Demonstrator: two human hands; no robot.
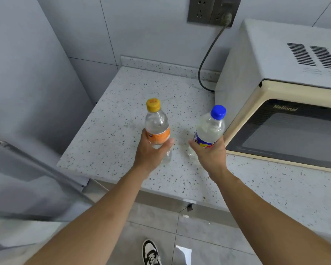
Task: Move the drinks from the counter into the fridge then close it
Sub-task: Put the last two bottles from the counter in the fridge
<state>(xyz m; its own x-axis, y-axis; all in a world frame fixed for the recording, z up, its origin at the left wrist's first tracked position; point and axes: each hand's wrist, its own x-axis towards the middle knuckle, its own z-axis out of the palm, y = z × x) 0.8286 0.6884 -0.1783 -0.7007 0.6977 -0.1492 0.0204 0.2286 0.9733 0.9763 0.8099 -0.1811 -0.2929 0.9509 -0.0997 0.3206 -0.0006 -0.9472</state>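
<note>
Two clear plastic drink bottles stand on the speckled counter [113,119]. The bottle with the yellow cap and orange label [157,127] is gripped around its lower body by my left hand [151,152]. My right hand [210,153] grips the bottle with the blue cap and blue label [210,129] around its label. Both bottles tilt slightly away from me. The grey fridge [29,83] fills the left side, and its door [27,180] stands at the lower left.
A cream microwave [287,104] sits on the counter right of the blue-capped bottle, its cord [208,56] running up to a wall socket [212,10]. The counter's front edge runs just under my wrists. My shoe [151,253] is on the tiled floor below.
</note>
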